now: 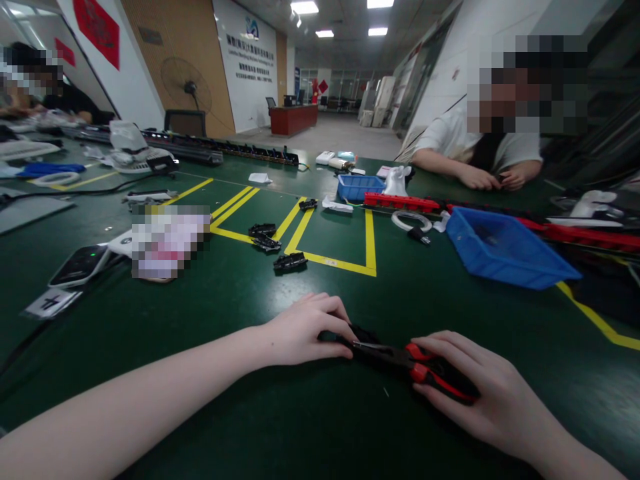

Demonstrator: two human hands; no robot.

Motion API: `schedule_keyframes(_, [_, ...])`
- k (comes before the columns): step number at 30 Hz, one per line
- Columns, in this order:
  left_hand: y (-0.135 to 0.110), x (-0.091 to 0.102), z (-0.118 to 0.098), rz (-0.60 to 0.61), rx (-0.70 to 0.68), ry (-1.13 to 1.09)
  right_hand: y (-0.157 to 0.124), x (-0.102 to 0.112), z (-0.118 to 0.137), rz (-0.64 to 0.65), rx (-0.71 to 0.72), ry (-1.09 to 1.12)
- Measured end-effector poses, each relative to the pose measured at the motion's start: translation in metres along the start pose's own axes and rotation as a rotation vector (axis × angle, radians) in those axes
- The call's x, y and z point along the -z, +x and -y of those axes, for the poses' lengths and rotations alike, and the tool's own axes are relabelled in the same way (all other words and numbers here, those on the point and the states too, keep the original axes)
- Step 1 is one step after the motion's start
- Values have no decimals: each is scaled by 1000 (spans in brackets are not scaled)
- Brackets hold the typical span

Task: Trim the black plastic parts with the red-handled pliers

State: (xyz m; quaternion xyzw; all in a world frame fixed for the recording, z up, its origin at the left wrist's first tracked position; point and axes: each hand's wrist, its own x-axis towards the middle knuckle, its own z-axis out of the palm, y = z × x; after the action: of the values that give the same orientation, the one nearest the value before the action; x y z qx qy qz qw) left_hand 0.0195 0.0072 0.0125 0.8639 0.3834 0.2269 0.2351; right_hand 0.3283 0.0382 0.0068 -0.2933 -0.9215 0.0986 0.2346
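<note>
My right hand (pixel 480 387) is closed around the red and black handles of needle-nose pliers (pixel 395 357). The pliers' narrow jaws point left and reach a small black part (pixel 364 332), at the fingertips of my left hand (pixel 320 330). That hand is closed on the black part, which its fingers largely cover. Whether the jaws grip the part or only touch it, I cannot tell. Beyond my hands lie several similar black plastic pieces, one of them a ribbed black piece (pixel 291 262) beside the yellow tape.
Yellow tape (pixel 345 265) marks boxes on the green table (pixel 225 427). At right stand a blue bin (pixel 505 250) and a long red strip (pixel 400 201); a smaller blue tray (pixel 361 187) sits farther back. A phone (pixel 167 247) lies left. Another person (pixel 480 157) sits across the table.
</note>
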Motion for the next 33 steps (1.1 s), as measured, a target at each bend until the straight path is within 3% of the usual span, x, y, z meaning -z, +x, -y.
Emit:
schedule_keyframes(8, [0, -2, 5, -11, -27, 1, 0, 0, -5, 25, 118, -100])
schedule_keyframes(16, [1, -3, 6, -9, -19, 2, 3, 2, -6, -28, 169, -159])
schedule_keyframes(26, [-1, -2, 3, -11, -18, 1, -1, -4, 0, -50, 21, -13])
schedule_keyframes(33, [0, -2, 3, -6, -12, 0, -1, -5, 3, -42, -7, 12])
